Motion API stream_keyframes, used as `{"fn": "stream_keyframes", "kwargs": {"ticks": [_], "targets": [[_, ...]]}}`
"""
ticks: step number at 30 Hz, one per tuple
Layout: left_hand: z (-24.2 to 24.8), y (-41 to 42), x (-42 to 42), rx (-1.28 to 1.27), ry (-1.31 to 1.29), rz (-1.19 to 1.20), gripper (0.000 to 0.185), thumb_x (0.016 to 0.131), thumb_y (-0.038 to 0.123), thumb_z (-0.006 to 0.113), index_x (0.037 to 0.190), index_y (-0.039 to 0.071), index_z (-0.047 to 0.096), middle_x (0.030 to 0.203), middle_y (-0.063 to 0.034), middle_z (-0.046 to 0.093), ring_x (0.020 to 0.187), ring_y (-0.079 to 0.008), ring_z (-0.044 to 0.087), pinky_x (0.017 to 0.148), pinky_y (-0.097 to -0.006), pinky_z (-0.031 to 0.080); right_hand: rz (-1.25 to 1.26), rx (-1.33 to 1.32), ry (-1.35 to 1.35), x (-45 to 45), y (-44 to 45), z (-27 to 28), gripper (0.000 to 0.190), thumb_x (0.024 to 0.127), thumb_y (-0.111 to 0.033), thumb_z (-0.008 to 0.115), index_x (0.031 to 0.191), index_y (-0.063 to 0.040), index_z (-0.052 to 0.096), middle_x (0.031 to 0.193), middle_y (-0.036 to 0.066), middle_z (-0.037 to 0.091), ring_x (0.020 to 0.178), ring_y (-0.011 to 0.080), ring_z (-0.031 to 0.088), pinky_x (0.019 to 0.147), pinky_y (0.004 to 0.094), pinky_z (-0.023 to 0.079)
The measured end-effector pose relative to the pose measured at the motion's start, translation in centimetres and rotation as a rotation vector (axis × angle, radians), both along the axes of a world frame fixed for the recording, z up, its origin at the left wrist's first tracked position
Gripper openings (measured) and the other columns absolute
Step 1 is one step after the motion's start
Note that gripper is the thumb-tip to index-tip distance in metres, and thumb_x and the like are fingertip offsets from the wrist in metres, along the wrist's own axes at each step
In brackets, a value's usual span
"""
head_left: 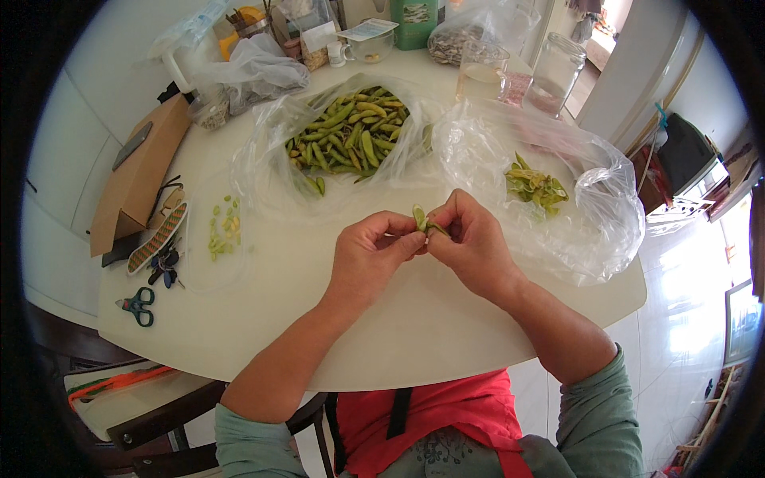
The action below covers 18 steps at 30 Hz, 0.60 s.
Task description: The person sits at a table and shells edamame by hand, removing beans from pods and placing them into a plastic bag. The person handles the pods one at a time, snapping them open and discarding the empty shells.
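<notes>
Above the middle of the table, my left hand (375, 251) and my right hand (472, 242) meet fingertip to fingertip on one green bean pod (420, 218). The pod is split, with its pale inner side showing; the fingers hide part of it. Beyond my hands a clear plastic bag (263, 140) lies spread wide, full of whole green and yellowish bean pods (352, 134). To the right, a second clear bag (603, 245) bears a small heap of empty pod shells (541, 188). At left, shelled beans (224, 230) lie in a shallow clear tray (203, 281).
Green-handled scissors (141, 306), keys (166, 263) and a cardboard box (140, 173) with a phone (132, 145) on it line the left side. At the back stand a glass mug (481, 74), a glass jar (554, 74), and a green canister (412, 24). The table's rounded edge (382, 385) is close before me.
</notes>
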<state>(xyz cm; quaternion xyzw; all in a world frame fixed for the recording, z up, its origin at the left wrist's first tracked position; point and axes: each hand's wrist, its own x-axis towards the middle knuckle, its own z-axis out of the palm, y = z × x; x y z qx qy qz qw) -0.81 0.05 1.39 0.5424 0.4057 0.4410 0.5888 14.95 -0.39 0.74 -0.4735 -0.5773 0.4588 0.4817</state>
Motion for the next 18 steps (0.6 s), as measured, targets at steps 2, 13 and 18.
{"fn": "stream_keyframes", "kwargs": {"ticks": [2, 13, 18], "targets": [[-0.1, 0.0, 0.0, -0.01, -0.011, -0.009, 0.009, 0.084, 0.006, 0.06, 0.09, -0.001, 0.06, 0.082, -0.0044, 0.062, 0.073, -0.0108, 0.059, 0.068, -0.0239, 0.05, -0.002, 0.021, -0.055, 0.0, 0.0, 0.2, 0.018, 0.075, -0.005, 0.063, 0.078, -0.001, 0.045, 0.069, 0.004, 0.055, 0.061, 0.0069, 0.049, 0.054, 0.0235, 0.042], [-1.3, -0.2, 0.6, -0.042, -0.016, -0.008, 0.013, 0.092, 0.013, 0.046, 0.1, 0.004, 0.05, 0.084, 0.0, 0.053, 0.074, -0.0081, 0.048, 0.068, -0.023, 0.041, 0.015, 0.071, -0.168, 0.0, 0.0, 0.3, 0.02, 0.074, -0.005, 0.062, 0.085, -0.002, 0.045, 0.068, 0.012, 0.055, 0.056, 0.0176, 0.055, 0.053, 0.0298, 0.045], [-1.3, 0.2, 0.5, -0.147, -0.095, -0.004, 0.012, 0.093, 0.014, 0.046, 0.098, 0.004, 0.05, 0.082, 0.0005, 0.052, 0.073, -0.008, 0.046, 0.068, -0.023, 0.039, -0.066, 0.074, -0.185, -0.9, -0.6, 1.1, 0.022, 0.075, -0.006, 0.062, 0.095, -0.005, 0.053, 0.074, 0.011, 0.056, 0.062, 0.0208, 0.056, 0.059, 0.029, 0.047]]}}
